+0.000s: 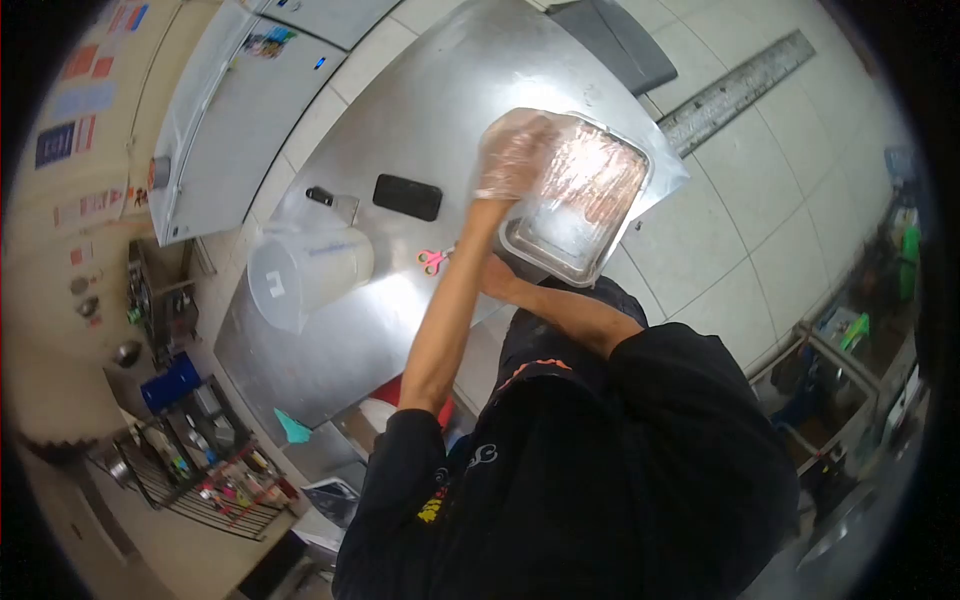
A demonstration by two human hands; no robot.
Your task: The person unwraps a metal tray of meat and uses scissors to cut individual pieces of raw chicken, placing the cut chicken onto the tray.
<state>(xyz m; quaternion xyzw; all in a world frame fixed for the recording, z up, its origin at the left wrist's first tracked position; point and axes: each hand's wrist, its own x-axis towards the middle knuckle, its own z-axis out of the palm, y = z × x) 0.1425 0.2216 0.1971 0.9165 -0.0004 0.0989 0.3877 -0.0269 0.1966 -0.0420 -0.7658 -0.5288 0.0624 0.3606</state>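
A metal tray (pixel 570 270) lies at the right side of the steel table. Pinkish-brown food (pixel 600 170) fills its upper part, with shiny clear plastic over it. My left hand (pixel 515 155), in a clear plastic glove, is at the tray's upper left edge; its fingers are smeared by motion. Lower down, my right hand (pixel 497 277) is beside the tray's lower left corner, partly behind my left forearm, and its fingers are hidden. Pink-handled scissors (pixel 432 261) lie just left of my left forearm.
On the steel table (pixel 400 110) are a black phone (pixel 407 197), a black-handled tool (pixel 322 196) and a large translucent container (pixel 310 275). A grey-white fridge (pixel 235 110) stands at the upper left. Wire racks (pixel 200 480) hold utensils at the lower left.
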